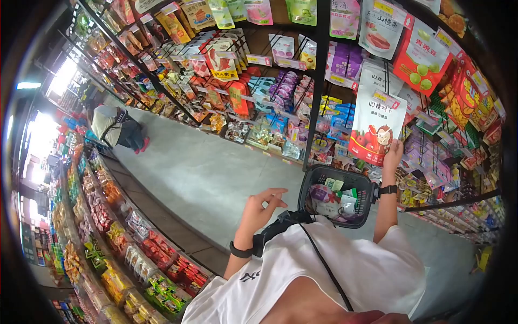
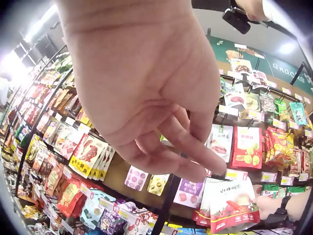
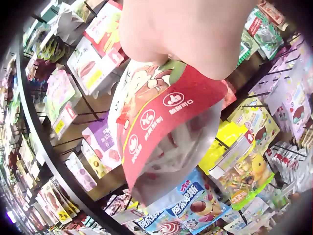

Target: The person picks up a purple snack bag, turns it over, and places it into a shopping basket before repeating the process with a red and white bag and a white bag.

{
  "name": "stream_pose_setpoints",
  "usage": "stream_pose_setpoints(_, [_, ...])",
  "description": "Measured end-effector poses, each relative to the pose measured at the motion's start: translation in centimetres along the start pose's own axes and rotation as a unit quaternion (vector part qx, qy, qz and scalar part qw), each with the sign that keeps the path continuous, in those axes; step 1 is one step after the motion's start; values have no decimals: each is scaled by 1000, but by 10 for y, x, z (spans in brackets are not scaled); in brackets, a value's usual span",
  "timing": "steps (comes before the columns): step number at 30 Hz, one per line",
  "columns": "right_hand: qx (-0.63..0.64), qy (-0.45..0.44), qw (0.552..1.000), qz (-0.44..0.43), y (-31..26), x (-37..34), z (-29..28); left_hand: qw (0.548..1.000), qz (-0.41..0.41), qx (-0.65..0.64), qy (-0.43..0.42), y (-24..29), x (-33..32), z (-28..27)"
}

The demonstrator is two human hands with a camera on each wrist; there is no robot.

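Observation:
A white and red snack pouch with a cartoon monkey (image 1: pixel 375 129) hangs at the rack on the right, a price tag over its top. My right hand (image 1: pixel 393 156) grips its lower right edge; in the right wrist view the fingers of this hand (image 3: pixel 186 34) lie over the pouch (image 3: pixel 171 117), its clear bottom tilted toward the camera. My left hand (image 1: pixel 260 209) is in the air left of the basket, holding nothing, fingers loosely bent; in the left wrist view this hand (image 2: pixel 151 93) hangs before the shelves, with the pouch (image 2: pixel 232 205) beyond its fingertips.
A dark basket (image 1: pixel 368 202) with several packages hangs by my right forearm. Racks of snack bags fill the far side, and a lower shelf of bagged goods (image 1: pixel 116 237) curves along the left. Grey floor (image 1: pixel 189 162) runs between them, with a bending person (image 1: pixel 116 127) farther off.

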State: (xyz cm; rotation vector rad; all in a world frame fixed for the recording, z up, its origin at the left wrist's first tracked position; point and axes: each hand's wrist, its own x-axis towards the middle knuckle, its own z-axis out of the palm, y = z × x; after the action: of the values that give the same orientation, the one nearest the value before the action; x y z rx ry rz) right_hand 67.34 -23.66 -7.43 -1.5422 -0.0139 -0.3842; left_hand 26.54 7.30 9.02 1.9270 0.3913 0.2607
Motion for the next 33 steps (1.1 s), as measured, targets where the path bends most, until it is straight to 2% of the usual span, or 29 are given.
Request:
stream_pose_setpoints(3, [-32,-20,999,9,-30,-28,-11,1000,10,-5,-5,-9,-13,-10])
stream_pose_setpoints(6, [-24,-31,999,24,-25,-52,-22,1000,8,-25,-10,-17,-27,-16])
stream_pose_setpoints(11, [-61,-60,995,45,-48,-116,-42,998,-6,-65,-23,-41,-49,-18])
stream_pose_setpoints(12, [-104,-83,990,36,-53,-127,-50,997,-19,-66,-39,-46,-54,-18])
stream_pose_setpoints(15, [-57,-120,989,65,-70,-168,-62,992,-48,-58,-103,-55,-60,-13])
stream_pose_setpoints(17, [-57,-124,987,81,-109,-202,-55,985,-60,-42,-158,-53,-62,-9])
stream_pose_setpoints(19, [-54,-177,980,73,-145,-230,-49,978,-54,-12,-199,-46,-60,1])
stream_pose_setpoints(23, [-76,-308,948,-10,-192,-274,-42,976,-12,-31,-214,-25,-59,37])
stream_pose_setpoints(25, [-124,-371,920,-5,-237,-291,-42,980,14,-84,-179,-13,-64,66])
stream_pose_setpoints(26, [-116,-383,916,-21,-245,-298,-45,980,27,-111,-162,-8,-67,78])
stream_pose_setpoints(27, [-110,-395,912,-35,-250,-304,-50,977,16,-110,-184,2,-67,84])
stream_pose_setpoints(29, [-123,-360,912,-151,-247,-312,-64,968,-8,-110,-227,29,-67,99])
stream_pose_setpoints(30, [-127,-345,914,-171,-249,-311,-73,964,35,-168,-204,18,-68,123])
stream_pose_setpoints(33, [-130,-350,910,-181,-250,-300,-115,976,-7,-156,-149,21,-74,172])
